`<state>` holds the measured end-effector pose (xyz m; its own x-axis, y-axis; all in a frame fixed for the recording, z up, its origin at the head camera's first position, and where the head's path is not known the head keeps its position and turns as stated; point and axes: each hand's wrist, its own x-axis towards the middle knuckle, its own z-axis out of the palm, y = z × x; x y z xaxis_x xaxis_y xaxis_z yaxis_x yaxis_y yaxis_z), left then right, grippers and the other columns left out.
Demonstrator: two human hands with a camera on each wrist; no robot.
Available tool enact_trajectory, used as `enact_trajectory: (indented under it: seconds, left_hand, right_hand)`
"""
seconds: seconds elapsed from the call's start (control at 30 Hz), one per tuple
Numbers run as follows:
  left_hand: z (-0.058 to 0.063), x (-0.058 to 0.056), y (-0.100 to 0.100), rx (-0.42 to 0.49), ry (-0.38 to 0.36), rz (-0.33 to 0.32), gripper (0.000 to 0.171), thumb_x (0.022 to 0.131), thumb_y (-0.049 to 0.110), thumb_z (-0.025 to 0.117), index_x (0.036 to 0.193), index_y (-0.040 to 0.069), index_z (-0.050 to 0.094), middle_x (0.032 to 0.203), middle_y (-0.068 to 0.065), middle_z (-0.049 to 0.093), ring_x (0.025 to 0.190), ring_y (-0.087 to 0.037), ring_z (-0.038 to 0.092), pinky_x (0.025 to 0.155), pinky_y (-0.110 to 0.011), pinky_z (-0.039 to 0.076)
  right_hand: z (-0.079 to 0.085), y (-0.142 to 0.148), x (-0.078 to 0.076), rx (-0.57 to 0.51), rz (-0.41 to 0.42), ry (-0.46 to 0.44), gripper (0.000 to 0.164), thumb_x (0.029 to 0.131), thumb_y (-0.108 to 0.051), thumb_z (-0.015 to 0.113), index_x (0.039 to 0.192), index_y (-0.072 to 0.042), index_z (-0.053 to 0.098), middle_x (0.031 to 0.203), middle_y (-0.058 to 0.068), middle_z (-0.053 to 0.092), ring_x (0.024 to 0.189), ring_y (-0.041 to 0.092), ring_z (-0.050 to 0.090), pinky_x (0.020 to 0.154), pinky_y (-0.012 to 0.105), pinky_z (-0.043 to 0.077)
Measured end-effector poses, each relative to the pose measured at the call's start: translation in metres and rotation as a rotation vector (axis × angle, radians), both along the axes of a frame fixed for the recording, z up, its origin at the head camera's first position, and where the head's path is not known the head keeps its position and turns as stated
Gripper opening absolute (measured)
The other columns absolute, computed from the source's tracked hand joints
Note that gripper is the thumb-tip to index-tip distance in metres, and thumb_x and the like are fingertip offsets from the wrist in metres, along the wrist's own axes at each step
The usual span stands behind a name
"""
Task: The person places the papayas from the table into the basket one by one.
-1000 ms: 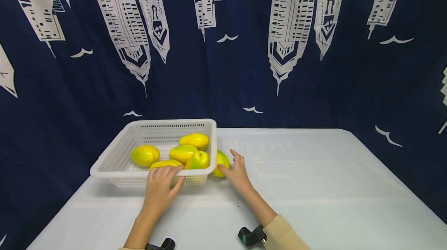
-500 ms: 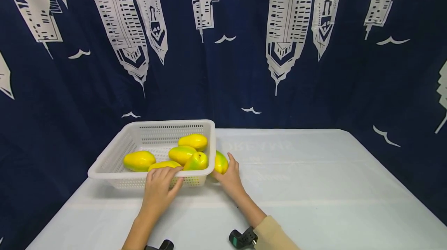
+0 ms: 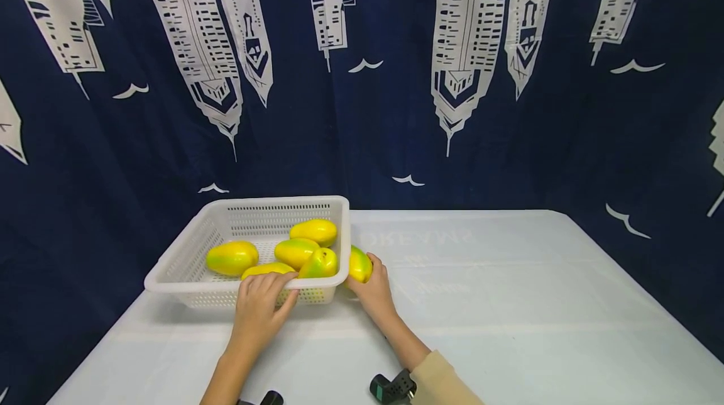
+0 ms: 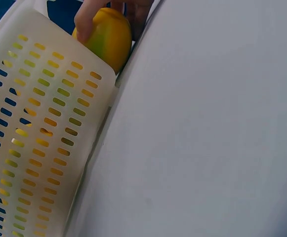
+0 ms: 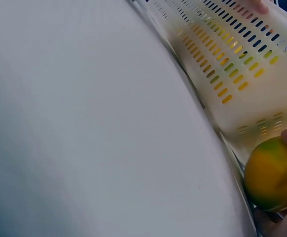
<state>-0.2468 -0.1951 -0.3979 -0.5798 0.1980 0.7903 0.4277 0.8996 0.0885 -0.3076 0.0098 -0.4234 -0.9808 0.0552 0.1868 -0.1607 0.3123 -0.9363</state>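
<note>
A white plastic basket [image 3: 170, 270] with slotted walls stands on the table, several yellow-green mangoes [image 3: 232, 258] lying inside. At its near rim is my left hand [image 3: 263, 307], fingers hooked over the edge and thumb against the outer wall. My right hand [image 3: 373, 288] grips another mango [image 3: 360, 264] outside the basket, close by its right wall. From the right wrist, this mango [image 5: 271, 173] shows beside the basket's corner with the thumb on top of it. The left wrist view shows fingers around the same mango [image 4: 111, 42] past the corner.
The white table [image 3: 537, 285] extends to the right of the basket. Behind it hangs a dark blue cloth [image 3: 367, 122] with white building prints. Black wrist devices [image 3: 393, 386] sit at both wrists.
My right hand has moved in to the left and closed around the outside mango. The leftmost mango in the basket has rolled and turned slightly. My left hand stays on the rim.
</note>
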Motion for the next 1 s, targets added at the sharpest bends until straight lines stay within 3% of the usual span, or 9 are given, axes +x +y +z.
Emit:
enact_trajectory:
  seconds: [1.0]
  left_hand:
    - [-0.002, -0.001, 0.0, 0.003, 0.0, -0.007, 0.029, 0.078, 0.027, 0.063, 0.105, 0.018, 0.063, 0.09, 0.002, 0.064, 0.087, -0.02, 0.056, 0.086, -0.037, 0.03]
  right_hand:
    - [0.013, 0.02, 0.005, -0.003, -0.059, 0.013, 0.071, 0.075, -0.025, 0.067, 0.133, -0.002, 0.033, 0.127, 0.019, 0.043, 0.109, 0.03, 0.047, 0.092, 0.047, 0.039]
